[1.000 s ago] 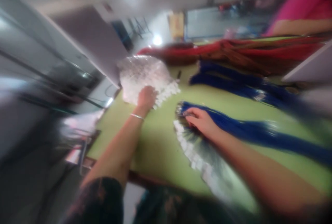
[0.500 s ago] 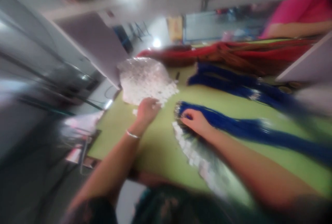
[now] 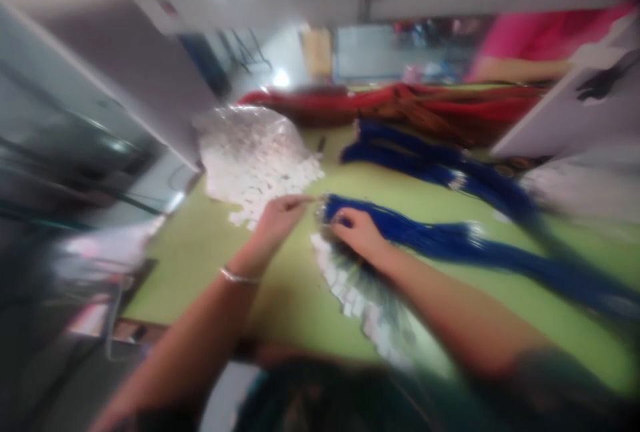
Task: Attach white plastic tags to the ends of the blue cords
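A bundle of blue wires (image 3: 410,229) lies on the green tabletop, its end with small metallic-looking tips turned towards my hands. My right hand (image 3: 357,229) pinches at the lower side of that end, thumb and forefinger together on wire. From the left, my left hand (image 3: 280,215) reaches to the same tips with its fingers together; anything between them is too blurred to make out. Below my right hand fans a row of small white pieces (image 3: 345,292) on thin wires. A heap of loose white pieces (image 3: 255,172) spills from a clear plastic bag behind my left hand.
Further back lie more blue wire bundles (image 3: 415,152) and a long red and brown bundle (image 3: 390,102). Upright panels (image 3: 135,65) flank the green table (image 3: 175,265), with a shelf beam above. A co-worker's pink sleeve (image 3: 530,42) shows across the table.
My left hand has left the edge of the white heap and come right to the wire tips. My right hand stays at the bundle's end. The whole view has shifted slightly.
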### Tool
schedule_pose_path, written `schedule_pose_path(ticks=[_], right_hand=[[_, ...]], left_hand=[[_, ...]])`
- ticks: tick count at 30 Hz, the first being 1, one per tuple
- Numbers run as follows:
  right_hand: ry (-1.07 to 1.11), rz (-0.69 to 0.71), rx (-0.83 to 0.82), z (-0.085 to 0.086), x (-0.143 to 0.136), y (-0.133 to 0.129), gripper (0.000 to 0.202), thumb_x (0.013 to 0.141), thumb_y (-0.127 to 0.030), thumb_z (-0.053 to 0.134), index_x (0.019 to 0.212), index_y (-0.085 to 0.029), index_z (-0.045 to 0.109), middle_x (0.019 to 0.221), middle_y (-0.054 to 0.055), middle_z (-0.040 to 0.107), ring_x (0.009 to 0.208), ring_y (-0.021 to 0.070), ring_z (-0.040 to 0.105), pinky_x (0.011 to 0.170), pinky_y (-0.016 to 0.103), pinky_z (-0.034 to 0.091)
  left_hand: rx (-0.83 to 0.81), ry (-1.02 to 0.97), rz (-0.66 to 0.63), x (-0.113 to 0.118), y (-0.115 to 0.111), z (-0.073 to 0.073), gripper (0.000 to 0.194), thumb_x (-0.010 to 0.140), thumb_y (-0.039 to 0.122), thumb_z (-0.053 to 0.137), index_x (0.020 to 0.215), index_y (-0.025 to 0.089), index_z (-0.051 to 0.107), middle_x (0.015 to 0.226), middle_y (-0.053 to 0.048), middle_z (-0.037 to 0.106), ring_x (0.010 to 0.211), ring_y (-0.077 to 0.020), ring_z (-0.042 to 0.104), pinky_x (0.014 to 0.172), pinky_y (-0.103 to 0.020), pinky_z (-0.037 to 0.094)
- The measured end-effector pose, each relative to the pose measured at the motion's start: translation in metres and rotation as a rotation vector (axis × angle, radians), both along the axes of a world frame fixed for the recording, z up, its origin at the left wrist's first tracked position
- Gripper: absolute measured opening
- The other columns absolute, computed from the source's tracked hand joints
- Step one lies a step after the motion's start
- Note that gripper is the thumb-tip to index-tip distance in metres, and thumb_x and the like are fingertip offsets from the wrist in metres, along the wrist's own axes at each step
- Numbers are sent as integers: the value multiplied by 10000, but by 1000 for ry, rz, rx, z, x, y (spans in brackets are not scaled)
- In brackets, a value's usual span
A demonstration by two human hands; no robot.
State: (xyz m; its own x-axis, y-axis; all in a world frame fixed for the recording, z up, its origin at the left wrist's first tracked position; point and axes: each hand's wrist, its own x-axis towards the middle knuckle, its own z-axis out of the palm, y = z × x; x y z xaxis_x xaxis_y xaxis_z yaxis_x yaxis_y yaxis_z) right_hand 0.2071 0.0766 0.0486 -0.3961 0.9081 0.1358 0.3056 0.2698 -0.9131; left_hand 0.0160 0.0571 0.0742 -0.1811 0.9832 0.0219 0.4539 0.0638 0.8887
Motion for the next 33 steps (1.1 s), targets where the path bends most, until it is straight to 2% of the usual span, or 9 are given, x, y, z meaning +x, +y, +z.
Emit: schedule_pose_path(ticks=[2,4,7,11,18,22,26,29,33], right_hand=[[23,-24,5,3,0,-2,120,724,-256,539,678,-162,597,687,-1,615,672,131,524,654,238,416],[29,-55,9,5,0,-5,113,719,-254,538,669,-167,591,666,-4,613,647,127,521,640,237,416],[5,-84,22,5,-1,-8,117,718,-263,549,646,-173,573,623,-10,596,598,119,502,592,229,400],[-22,-70,72,1,-3,-10,98,722,-244,545,659,-176,576,635,-8,611,594,117,515,589,227,398],[-61,-68,79,-2,-2,-10,77,726,-222,537,668,-184,572,631,-14,616,580,114,511,578,221,390],[-100,-87,68,-2,-2,-11,74,714,-217,540,648,-188,556,600,-21,596,552,110,492,552,218,374],[-164,-86,78,-5,-3,-11,63,708,-221,538,659,-190,562,583,-22,586,530,109,473,532,222,352],[-164,-105,64,-6,-4,-9,82,712,-242,541,650,-189,554,593,-16,595,541,110,476,540,223,354],[-125,-86,29,-2,-3,-6,91,697,-247,542,637,-181,560,594,-15,595,558,110,481,552,219,364]], left_hand=[[-135,-402,-12,12,-6,0,277,707,313,703,927,147,736,730,-41,688,628,-123,590,683,-281,502],[-208,-733,-2,21,-10,-8,277,644,287,770,859,116,735,746,-60,701,644,-112,612,688,-256,510],[-227,-936,16,24,-10,-24,208,599,217,807,749,103,719,739,-63,704,668,-104,635,680,-206,514],[-268,-953,-14,22,-8,-34,159,628,184,794,715,102,689,665,-43,680,577,-81,613,587,-170,498],[-302,-880,-21,26,-13,-33,217,706,289,760,754,107,652,620,-36,653,509,-65,578,500,-155,451],[-261,-712,-25,22,-14,-37,279,693,374,760,762,127,651,610,-41,658,492,-81,568,479,-179,441],[-151,-531,33,26,-17,-39,263,683,380,759,761,150,660,548,-28,647,472,-106,571,474,-204,447],[-124,-525,70,34,-18,-42,251,691,383,746,751,158,652,530,-26,645,462,-114,573,470,-211,447],[-169,-560,37,37,-18,-46,256,703,394,733,743,160,637,510,-22,632,440,-110,560,447,-204,425]])
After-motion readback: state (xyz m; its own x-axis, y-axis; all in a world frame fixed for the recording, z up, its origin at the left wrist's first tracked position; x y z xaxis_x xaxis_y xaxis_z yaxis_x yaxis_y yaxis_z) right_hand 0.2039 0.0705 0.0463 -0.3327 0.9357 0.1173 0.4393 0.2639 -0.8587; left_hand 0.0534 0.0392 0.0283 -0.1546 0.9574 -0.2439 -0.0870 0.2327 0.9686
